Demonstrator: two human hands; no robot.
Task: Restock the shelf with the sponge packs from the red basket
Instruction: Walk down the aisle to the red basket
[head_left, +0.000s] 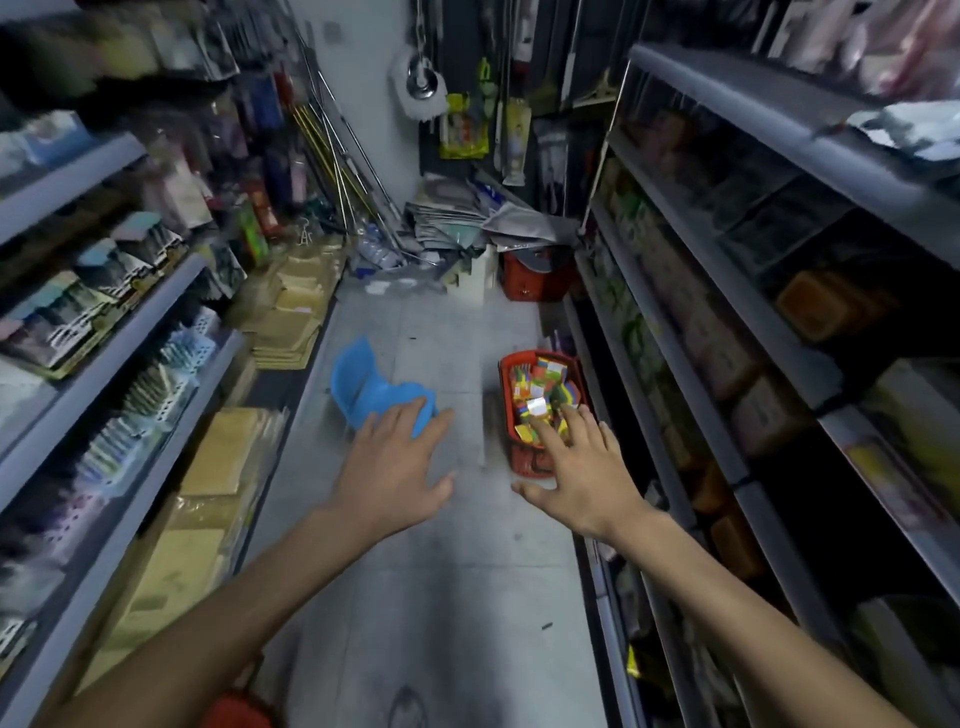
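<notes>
A: Currently, what is the status of the restock?

B: Early stage, by judgement. The red basket (506, 364) stands on the floor, loaded with sponge packs (540, 387). Neither hand holds a pack.

A: State of the hands?

B: Right hand (576, 467): fingers straight and spread, holding nothing, over the near end of the basket. Contact with the packs cannot be confirmed. Left hand (395, 457): fingers likewise apart, empty, to the left of the basket and in front of the blue chair (363, 387) that also stands left of it.

A: Destination?

B: The right shelving (779, 119) runs just beside the basket on its right. The left shelving (130, 332) stands well apart on its left. Which shelf takes the packs cannot be determined, as the stock is blurred.

A: Work outstanding?

B: Effectively all of it. Grip a pack, lift it clear of the basket, set it on the shelf, and repeat until the basket holds none.
</notes>
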